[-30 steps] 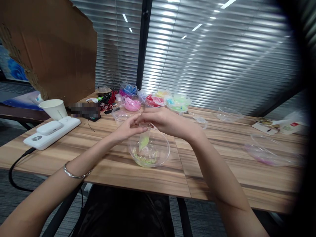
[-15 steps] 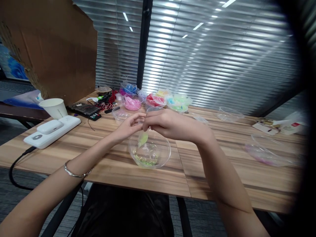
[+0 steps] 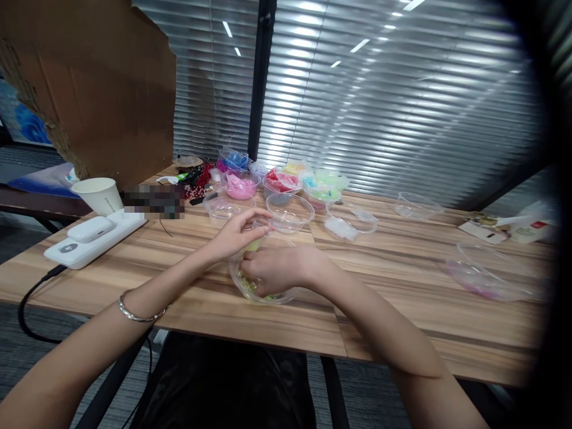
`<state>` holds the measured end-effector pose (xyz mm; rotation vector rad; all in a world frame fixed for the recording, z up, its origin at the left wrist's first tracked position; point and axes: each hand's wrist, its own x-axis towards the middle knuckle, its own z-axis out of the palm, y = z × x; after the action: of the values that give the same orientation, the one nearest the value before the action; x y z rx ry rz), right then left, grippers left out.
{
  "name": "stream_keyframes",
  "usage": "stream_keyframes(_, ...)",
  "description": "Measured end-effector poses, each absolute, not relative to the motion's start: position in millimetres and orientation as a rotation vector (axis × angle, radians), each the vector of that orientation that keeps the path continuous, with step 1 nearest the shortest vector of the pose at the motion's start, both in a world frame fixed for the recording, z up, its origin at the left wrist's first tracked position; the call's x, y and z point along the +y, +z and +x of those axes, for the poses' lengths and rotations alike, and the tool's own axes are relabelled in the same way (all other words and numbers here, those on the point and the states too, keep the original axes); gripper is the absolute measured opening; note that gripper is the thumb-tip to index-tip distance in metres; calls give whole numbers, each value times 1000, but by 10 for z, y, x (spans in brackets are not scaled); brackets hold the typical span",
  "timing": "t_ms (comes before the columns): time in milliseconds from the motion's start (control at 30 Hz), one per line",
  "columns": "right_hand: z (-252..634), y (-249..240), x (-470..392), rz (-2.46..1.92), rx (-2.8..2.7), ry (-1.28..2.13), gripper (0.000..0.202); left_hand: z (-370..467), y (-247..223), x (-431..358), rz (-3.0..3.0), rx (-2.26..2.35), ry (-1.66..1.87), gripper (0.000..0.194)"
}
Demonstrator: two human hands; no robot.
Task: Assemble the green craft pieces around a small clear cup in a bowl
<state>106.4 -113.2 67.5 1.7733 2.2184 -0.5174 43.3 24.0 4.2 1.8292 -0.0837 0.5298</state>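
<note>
My left hand (image 3: pixel 241 231) is closed on the top of a small clear plastic bag (image 3: pixel 254 245) that has yellow-green contents. The bag hangs over a clear round plastic bowl (image 3: pixel 286 297) near the table's front edge. Small green pieces (image 3: pixel 247 282), perhaps beads, lie at the bottom of this bowl. Inside the bowl is my right hand (image 3: pixel 279 271), its fingers curled downward among the green pieces. Whatever its fingertips pinch is hidden behind the hand.
Behind my hands stand clear bowls (image 3: pixel 292 227), with bags of pink (image 3: pixel 240 186), red (image 3: pixel 281 180) and pale green (image 3: pixel 328 185) material further back. At left are a paper cup (image 3: pixel 100 199) and a white charger (image 3: pixel 84 241). Further clear containers (image 3: pixel 415 208) sit to the right.
My right hand has moved down from beside the left hand at the bag into the bowl. My left hand stays with the bag, slightly lower and to the right.
</note>
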Motion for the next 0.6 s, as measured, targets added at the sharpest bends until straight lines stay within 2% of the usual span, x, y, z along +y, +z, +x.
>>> stream_keyframes(167,1048,566,-1100,1695,2335,-417,39,445,26,265,1853,-39,580,36)
stream_keyframes(433,1124,472,-986,1687,2327,-633,10,457,6,318,1873,-20,592,38)
stream_keyframes(600,1252,354,-962,1679,2507,-692,10,455,22,302,1826,-42,576,36)
